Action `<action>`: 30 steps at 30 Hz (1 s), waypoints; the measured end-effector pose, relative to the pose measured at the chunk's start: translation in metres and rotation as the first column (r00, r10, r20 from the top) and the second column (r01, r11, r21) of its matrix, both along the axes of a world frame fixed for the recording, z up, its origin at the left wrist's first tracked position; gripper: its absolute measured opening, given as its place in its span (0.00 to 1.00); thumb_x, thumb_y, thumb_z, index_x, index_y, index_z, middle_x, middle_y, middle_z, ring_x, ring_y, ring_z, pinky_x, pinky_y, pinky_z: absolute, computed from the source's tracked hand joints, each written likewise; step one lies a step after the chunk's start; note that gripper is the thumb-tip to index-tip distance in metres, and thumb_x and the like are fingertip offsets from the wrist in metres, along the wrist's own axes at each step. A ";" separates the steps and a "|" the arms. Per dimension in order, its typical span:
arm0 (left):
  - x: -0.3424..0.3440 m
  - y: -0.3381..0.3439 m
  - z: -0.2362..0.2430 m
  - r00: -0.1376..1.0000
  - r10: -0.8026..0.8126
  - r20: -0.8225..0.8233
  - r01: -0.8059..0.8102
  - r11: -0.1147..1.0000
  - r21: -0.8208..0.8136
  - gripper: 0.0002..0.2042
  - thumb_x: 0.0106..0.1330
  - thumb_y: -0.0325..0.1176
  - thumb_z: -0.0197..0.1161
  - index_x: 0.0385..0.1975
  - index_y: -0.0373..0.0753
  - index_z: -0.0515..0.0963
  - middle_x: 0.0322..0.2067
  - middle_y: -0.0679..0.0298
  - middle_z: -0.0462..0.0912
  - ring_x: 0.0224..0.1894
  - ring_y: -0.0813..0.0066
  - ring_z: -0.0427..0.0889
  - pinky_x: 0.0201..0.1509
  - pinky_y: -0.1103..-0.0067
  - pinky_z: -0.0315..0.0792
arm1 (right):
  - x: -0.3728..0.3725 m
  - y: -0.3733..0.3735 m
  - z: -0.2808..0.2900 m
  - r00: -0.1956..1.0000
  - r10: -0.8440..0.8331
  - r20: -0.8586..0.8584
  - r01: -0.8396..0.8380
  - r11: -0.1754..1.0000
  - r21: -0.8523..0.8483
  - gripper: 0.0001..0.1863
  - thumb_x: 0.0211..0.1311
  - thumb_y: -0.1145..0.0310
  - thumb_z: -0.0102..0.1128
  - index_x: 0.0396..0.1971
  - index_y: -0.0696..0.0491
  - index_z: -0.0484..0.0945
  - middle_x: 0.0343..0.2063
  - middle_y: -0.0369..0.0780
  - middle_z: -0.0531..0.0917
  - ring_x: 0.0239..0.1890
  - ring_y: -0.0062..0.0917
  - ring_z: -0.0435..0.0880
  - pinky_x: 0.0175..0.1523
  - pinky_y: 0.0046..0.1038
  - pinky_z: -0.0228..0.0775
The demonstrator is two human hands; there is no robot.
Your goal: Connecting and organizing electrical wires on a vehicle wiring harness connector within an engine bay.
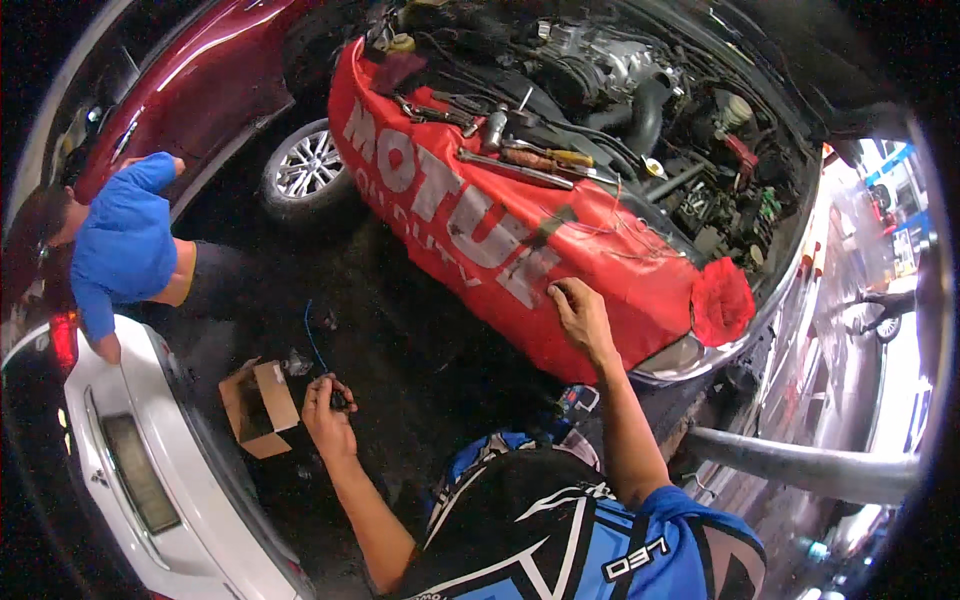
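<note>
My left hand is closed around a small black part, mostly hidden by the fingers. A thin blue wire or tube rises from the same hand. My right hand is over the red fender cover, its fingers curled together; whether anything is between them is hidden. The cover drapes over the front edge of an open engine bay. On it, farther off, lie a ratchet-like metal tool, an orange-handled screwdriver and long metal bars.
An open cardboard box sits on the dark floor near my left hand. A loose wheel lies beyond. A person in blue leans by a white car at left. A red cloth hangs at the cover's right end.
</note>
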State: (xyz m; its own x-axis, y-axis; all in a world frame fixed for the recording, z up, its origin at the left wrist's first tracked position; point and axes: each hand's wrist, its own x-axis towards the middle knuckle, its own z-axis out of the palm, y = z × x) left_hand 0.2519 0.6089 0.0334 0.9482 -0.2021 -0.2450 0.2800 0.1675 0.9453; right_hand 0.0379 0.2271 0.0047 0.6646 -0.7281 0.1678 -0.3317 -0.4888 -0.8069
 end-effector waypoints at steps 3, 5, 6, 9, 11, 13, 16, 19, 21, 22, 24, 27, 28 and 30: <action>0.024 -0.029 0.000 1.000 0.011 -0.005 -0.011 0.999 0.042 0.08 0.76 0.36 0.62 0.43 0.38 0.79 0.32 0.65 0.81 0.31 0.75 0.80 0.31 0.77 0.71 | 0.041 -0.031 0.008 0.991 0.067 0.114 -0.062 0.997 -0.049 0.11 0.71 0.67 0.61 0.44 0.59 0.83 0.39 0.52 0.85 0.44 0.51 0.85 0.50 0.43 0.76; 0.039 -0.048 0.002 0.999 0.037 -0.009 -0.036 0.998 0.058 0.08 0.77 0.36 0.62 0.43 0.38 0.79 0.32 0.65 0.81 0.31 0.75 0.80 0.31 0.77 0.71 | 0.082 -0.063 0.025 0.989 0.104 0.103 -0.090 0.986 -0.137 0.11 0.72 0.68 0.61 0.45 0.59 0.83 0.38 0.51 0.85 0.42 0.47 0.85 0.48 0.41 0.76; 0.044 -0.056 0.002 1.000 0.016 0.004 -0.016 0.997 0.071 0.08 0.77 0.36 0.61 0.44 0.38 0.80 0.32 0.65 0.81 0.32 0.75 0.80 0.32 0.76 0.72 | 0.106 -0.078 0.033 0.988 0.131 0.082 -0.110 0.968 -0.224 0.11 0.73 0.68 0.60 0.47 0.59 0.83 0.38 0.50 0.85 0.40 0.44 0.85 0.46 0.39 0.76; 0.054 -0.086 0.014 1.000 0.007 0.015 -0.008 0.999 0.049 0.09 0.77 0.35 0.61 0.46 0.37 0.80 0.34 0.64 0.81 0.34 0.73 0.81 0.34 0.75 0.73 | 0.194 -0.130 0.058 0.975 0.158 0.156 -0.065 0.874 -0.481 0.10 0.71 0.68 0.59 0.43 0.59 0.83 0.37 0.52 0.84 0.40 0.50 0.85 0.45 0.46 0.76; 0.065 -0.100 0.017 1.000 -0.015 -0.002 0.015 0.999 -0.043 0.13 0.76 0.32 0.60 0.54 0.34 0.79 0.38 0.59 0.83 0.40 0.67 0.83 0.43 0.70 0.78 | 0.259 -0.173 0.062 0.990 0.143 0.019 -0.109 0.827 -0.552 0.10 0.70 0.66 0.60 0.41 0.57 0.83 0.38 0.53 0.85 0.42 0.50 0.85 0.46 0.48 0.77; 0.070 -0.125 0.031 0.997 -0.073 -0.005 0.071 0.984 -0.166 0.15 0.75 0.30 0.60 0.58 0.33 0.77 0.41 0.57 0.83 0.43 0.64 0.83 0.47 0.68 0.79 | 0.327 -0.219 0.040 0.980 0.093 -0.174 -0.181 0.775 -0.606 0.11 0.67 0.64 0.62 0.40 0.55 0.85 0.40 0.53 0.86 0.44 0.50 0.86 0.48 0.48 0.79; 0.083 -0.139 0.038 0.979 -0.198 0.057 0.206 0.923 -0.325 0.20 0.75 0.25 0.59 0.65 0.31 0.72 0.48 0.54 0.82 0.53 0.58 0.84 0.58 0.61 0.80 | 0.394 -0.249 0.023 0.939 0.015 -0.342 -0.250 0.714 -0.654 0.11 0.64 0.62 0.63 0.37 0.53 0.88 0.41 0.52 0.87 0.45 0.49 0.87 0.51 0.46 0.82; 0.101 -0.144 0.045 0.958 -0.263 0.116 0.284 0.931 -0.229 0.22 0.74 0.23 0.60 0.68 0.31 0.70 0.53 0.54 0.82 0.55 0.64 0.83 0.60 0.68 0.78 | 0.424 -0.252 0.021 0.895 -0.035 -0.444 -0.299 0.691 -0.658 0.14 0.64 0.62 0.61 0.42 0.54 0.86 0.46 0.50 0.87 0.52 0.47 0.86 0.53 0.46 0.83; 0.118 -0.147 0.057 0.941 -0.275 0.197 0.284 0.959 -0.016 0.24 0.74 0.22 0.61 0.69 0.32 0.68 0.53 0.56 0.82 0.56 0.67 0.83 0.61 0.71 0.77 | 0.437 -0.265 0.013 0.887 -0.120 -0.445 -0.275 0.637 -0.720 0.15 0.67 0.61 0.58 0.45 0.54 0.85 0.48 0.49 0.85 0.55 0.47 0.84 0.54 0.46 0.83; 0.123 -0.143 0.064 0.915 -0.306 0.263 0.258 0.945 0.203 0.26 0.74 0.22 0.61 0.71 0.33 0.67 0.54 0.57 0.82 0.56 0.71 0.82 0.61 0.75 0.75 | 0.444 -0.261 0.012 0.882 -0.134 -0.452 -0.274 0.634 -0.723 0.15 0.68 0.61 0.56 0.46 0.54 0.84 0.49 0.49 0.85 0.55 0.48 0.84 0.54 0.45 0.83; 0.141 -0.134 0.069 0.905 -0.312 0.291 0.243 0.938 0.248 0.28 0.74 0.23 0.62 0.73 0.34 0.65 0.55 0.58 0.83 0.56 0.76 0.82 0.59 0.80 0.74 | 0.455 -0.256 0.011 0.883 -0.115 -0.455 -0.303 0.602 -0.739 0.15 0.70 0.62 0.53 0.45 0.55 0.84 0.49 0.50 0.85 0.55 0.48 0.84 0.54 0.46 0.83; 0.167 -0.131 0.070 0.875 -0.352 0.331 0.283 0.929 0.240 0.27 0.74 0.23 0.62 0.72 0.34 0.65 0.55 0.58 0.84 0.57 0.76 0.81 0.59 0.80 0.74 | 0.459 -0.266 0.016 0.860 -0.154 -0.486 -0.275 0.663 -0.697 0.16 0.70 0.60 0.56 0.46 0.55 0.83 0.49 0.50 0.86 0.55 0.48 0.84 0.54 0.46 0.82; 0.173 -0.127 0.071 0.868 -0.361 0.341 0.300 0.928 0.220 0.26 0.74 0.23 0.62 0.70 0.33 0.67 0.56 0.56 0.84 0.57 0.74 0.82 0.61 0.78 0.74 | 0.457 -0.267 0.019 0.905 -0.174 -0.388 -0.171 0.686 -0.707 0.17 0.71 0.57 0.56 0.44 0.55 0.82 0.48 0.51 0.86 0.53 0.50 0.84 0.53 0.48 0.81; 0.185 -0.124 0.072 0.858 -0.375 0.351 0.324 0.925 0.196 0.24 0.74 0.22 0.63 0.69 0.32 0.68 0.56 0.54 0.83 0.58 0.72 0.82 0.63 0.76 0.75 | 0.450 -0.270 0.021 0.956 -0.226 -0.184 0.039 0.725 -0.688 0.21 0.72 0.50 0.56 0.39 0.56 0.81 0.44 0.55 0.87 0.50 0.55 0.85 0.52 0.53 0.79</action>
